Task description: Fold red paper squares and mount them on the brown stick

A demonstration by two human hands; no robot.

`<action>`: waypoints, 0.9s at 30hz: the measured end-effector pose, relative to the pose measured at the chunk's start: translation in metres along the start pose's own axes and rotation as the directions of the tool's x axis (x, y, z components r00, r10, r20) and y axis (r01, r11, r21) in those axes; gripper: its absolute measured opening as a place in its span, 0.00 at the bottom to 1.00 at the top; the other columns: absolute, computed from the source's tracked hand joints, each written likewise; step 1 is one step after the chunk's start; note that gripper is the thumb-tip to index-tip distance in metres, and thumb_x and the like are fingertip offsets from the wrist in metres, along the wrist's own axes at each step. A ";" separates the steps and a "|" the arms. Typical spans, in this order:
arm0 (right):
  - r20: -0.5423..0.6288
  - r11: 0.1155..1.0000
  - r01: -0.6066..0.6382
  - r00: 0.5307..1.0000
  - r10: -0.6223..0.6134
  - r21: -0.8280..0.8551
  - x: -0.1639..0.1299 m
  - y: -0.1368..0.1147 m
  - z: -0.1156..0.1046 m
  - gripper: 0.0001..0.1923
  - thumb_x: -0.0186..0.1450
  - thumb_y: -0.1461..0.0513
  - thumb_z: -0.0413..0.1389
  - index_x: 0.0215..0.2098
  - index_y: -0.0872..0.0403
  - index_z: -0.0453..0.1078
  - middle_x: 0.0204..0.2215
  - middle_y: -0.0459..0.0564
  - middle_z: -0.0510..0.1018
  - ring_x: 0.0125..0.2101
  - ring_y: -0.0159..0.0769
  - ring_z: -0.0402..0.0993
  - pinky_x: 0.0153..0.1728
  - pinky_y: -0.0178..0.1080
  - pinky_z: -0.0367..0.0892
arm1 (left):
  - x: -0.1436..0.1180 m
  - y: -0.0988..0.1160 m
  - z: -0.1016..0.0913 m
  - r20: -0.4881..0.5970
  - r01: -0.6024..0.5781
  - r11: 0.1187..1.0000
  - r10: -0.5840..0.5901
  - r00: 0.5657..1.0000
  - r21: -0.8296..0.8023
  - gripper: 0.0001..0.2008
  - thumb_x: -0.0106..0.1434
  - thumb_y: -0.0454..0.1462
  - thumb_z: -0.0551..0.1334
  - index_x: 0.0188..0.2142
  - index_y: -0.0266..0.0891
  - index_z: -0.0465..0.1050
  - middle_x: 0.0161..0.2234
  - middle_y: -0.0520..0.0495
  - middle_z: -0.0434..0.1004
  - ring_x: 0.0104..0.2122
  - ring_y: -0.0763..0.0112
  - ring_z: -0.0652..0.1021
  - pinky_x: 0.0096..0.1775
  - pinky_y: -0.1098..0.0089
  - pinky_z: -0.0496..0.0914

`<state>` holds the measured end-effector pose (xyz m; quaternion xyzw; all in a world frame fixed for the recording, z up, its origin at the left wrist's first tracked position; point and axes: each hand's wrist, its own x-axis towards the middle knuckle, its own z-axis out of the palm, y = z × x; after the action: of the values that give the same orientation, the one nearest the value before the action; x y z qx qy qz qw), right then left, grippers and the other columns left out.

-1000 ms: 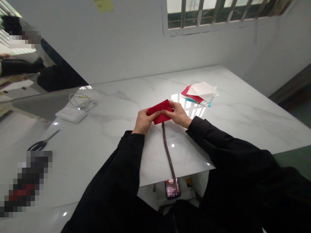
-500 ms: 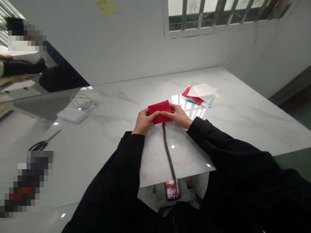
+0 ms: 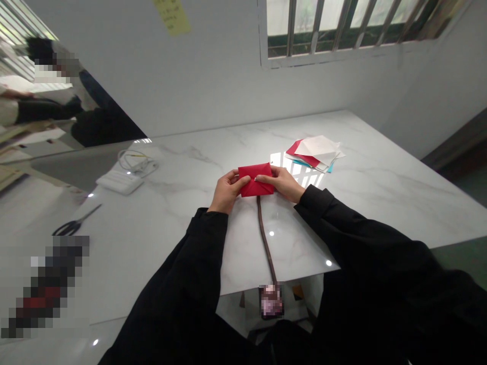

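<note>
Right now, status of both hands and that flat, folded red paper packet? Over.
Left hand, right hand: both gripping. Red packet: between them, folded flat. White, red and blue paper stack: beyond right hand, not in the way.

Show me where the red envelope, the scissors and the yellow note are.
Red envelope (image 3: 256, 186), head view: middle of its facing side.
Scissors (image 3: 78, 221), head view: where blades meet handles.
Yellow note (image 3: 172, 17), head view: middle of its visible part.

The red envelope (image 3: 258, 171) hides fingertips of the left hand (image 3: 224, 192) and right hand (image 3: 288, 184), the far yellow note (image 3: 173, 19) is cut by the top edge, its writing (image 3: 170, 15) unreadable, and the dark near-left object (image 3: 49, 284) is blurred.
</note>
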<state>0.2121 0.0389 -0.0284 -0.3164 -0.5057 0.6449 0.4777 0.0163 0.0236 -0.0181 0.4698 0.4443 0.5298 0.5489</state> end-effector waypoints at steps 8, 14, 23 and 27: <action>0.014 0.997 -0.063 0.998 0.063 0.034 0.000 -0.001 -0.003 0.19 0.57 0.59 0.74 0.45 0.54 0.80 0.44 0.52 0.86 0.42 0.41 0.84 0.50 0.46 0.80 | -0.002 0.006 -0.001 -0.026 0.013 1.000 -0.012 1.000 0.007 0.31 0.52 0.57 0.76 0.46 0.40 0.77 0.42 0.43 0.84 0.37 0.63 0.83 0.36 0.68 0.75; -0.007 0.994 -0.078 0.997 0.079 0.079 0.001 -0.001 -0.010 0.19 0.58 0.58 0.73 0.46 0.54 0.79 0.45 0.53 0.86 0.42 0.40 0.84 0.50 0.45 0.80 | 0.004 0.007 -0.014 -0.095 0.007 1.000 -0.004 0.995 0.028 0.32 0.59 0.65 0.66 0.44 0.41 0.79 0.41 0.42 0.82 0.32 0.67 0.80 0.31 0.70 0.71; -0.083 0.958 -0.136 0.983 0.161 0.251 -0.002 0.000 -0.014 0.12 0.61 0.58 0.71 0.40 0.53 0.77 0.38 0.51 0.86 0.36 0.37 0.83 0.40 0.38 0.81 | -0.005 -0.004 -0.011 0.055 -0.226 0.699 0.259 0.964 0.679 0.09 0.61 0.45 0.69 0.36 0.45 0.84 0.33 0.47 0.82 0.27 0.65 0.74 0.36 0.65 0.68; -0.089 0.909 -0.213 0.961 0.261 0.357 -0.001 -0.002 -0.016 0.08 0.65 0.59 0.68 0.35 0.54 0.74 0.31 0.48 0.83 0.27 0.31 0.78 0.27 0.30 0.76 | -0.011 -0.005 0.000 0.154 -0.278 0.498 0.275 0.949 0.821 0.11 0.65 0.44 0.66 0.44 0.46 0.83 0.36 0.46 0.82 0.29 0.63 0.76 0.39 0.64 0.68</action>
<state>0.2271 0.0436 -0.0307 -0.3302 -0.3096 0.7536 0.4766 0.0168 0.0124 -0.0234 0.7389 0.5602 0.3346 0.1679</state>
